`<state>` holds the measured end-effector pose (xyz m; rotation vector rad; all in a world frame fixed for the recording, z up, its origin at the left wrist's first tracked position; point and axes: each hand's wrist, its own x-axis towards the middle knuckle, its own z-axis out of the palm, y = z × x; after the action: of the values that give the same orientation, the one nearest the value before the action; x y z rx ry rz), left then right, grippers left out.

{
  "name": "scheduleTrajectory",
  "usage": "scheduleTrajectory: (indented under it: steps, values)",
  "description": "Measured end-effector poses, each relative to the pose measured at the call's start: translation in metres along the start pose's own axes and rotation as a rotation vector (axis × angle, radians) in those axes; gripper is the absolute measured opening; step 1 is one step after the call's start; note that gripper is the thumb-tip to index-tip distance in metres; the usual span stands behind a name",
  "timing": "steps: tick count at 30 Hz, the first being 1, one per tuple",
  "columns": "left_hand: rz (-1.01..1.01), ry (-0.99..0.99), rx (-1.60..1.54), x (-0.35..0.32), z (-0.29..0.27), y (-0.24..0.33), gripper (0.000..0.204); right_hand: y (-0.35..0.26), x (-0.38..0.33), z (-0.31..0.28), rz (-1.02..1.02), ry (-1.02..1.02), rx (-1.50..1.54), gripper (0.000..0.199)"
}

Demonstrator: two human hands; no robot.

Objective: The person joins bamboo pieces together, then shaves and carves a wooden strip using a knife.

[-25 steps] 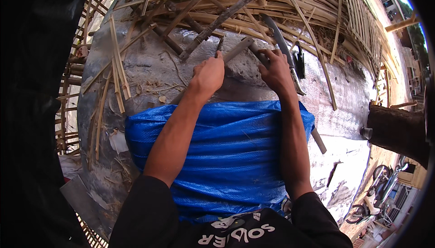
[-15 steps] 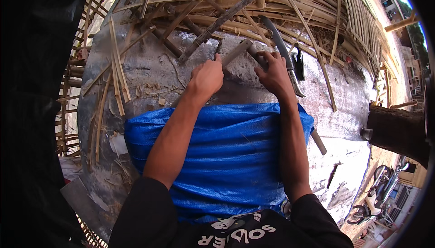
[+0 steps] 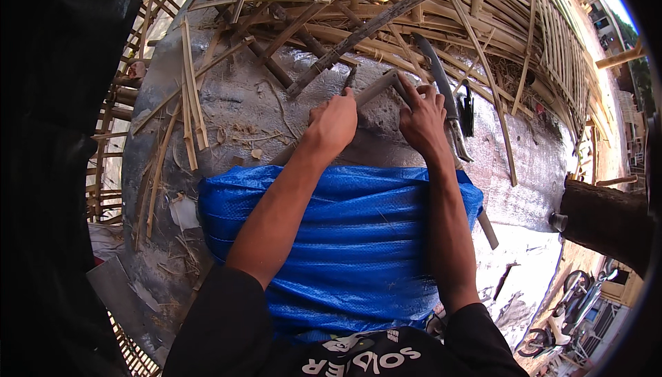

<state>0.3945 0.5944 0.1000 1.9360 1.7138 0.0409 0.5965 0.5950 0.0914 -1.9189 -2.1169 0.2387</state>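
Observation:
A greyish, flat bamboo strip (image 3: 376, 90) forms an upside-down V, its bend just beyond my hands. My left hand (image 3: 334, 123) is closed around its left arm, and a short dark tip (image 3: 351, 76) pokes out past the fingers; I cannot make out what it belongs to. My right hand (image 3: 423, 118) grips the right arm close below the bend, index finger pointing along it. Beneath the bend is a rough grey block (image 3: 379, 116). A machete (image 3: 436, 67) with a curved dark blade lies just right of my right hand. Blue tarp (image 3: 345, 232) covers my lap under both forearms.
Piled bamboo strips (image 3: 386, 15) lie across the far side, with loose strips (image 3: 192, 94) at the left. A silvery sheet (image 3: 238, 118) covers the ground. A black object (image 3: 467, 109) sits beside the machete. A thick dark log (image 3: 603, 217) and parked motorbikes (image 3: 565, 308) are at the right.
The whole view has shifted slightly, moving the scene right and down. My right hand has come a little closer to my left, its index finger now straighter along the strip.

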Motion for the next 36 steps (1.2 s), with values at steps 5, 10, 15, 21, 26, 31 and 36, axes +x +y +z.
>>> scheduleTrajectory:
  steps: [5,10,15,21,26,31,36]
  values:
    - [0.060,0.095,-0.145,-0.005,-0.004,-0.014,0.046,-0.017,0.002,0.005,0.037,0.001,0.006,0.064]
    - [0.134,0.080,-0.143,-0.005,-0.008,-0.020,0.051,-0.014,0.002,0.007,0.145,0.042,0.142,0.056]
    - [0.013,-0.011,0.010,-0.019,-0.006,-0.015,0.063,-0.017,-0.006,0.016,0.177,-0.046,0.080,0.056]
    - [0.038,-0.069,-0.014,-0.026,-0.034,-0.013,0.075,0.001,-0.007,0.005,0.093,-0.002,0.181,0.055]
    - [-0.016,-0.065,-0.047,-0.034,-0.040,-0.001,0.054,-0.003,-0.015,-0.034,-0.106,0.346,0.242,0.045]
    - [0.000,0.163,-0.388,-0.033,-0.053,0.042,0.037,0.014,-0.026,-0.071,-0.034,0.499,0.293,0.056]
    - [0.066,0.436,-0.517,-0.037,-0.083,0.021,0.029,0.057,-0.037,-0.114,0.294,0.738,0.448,0.061]
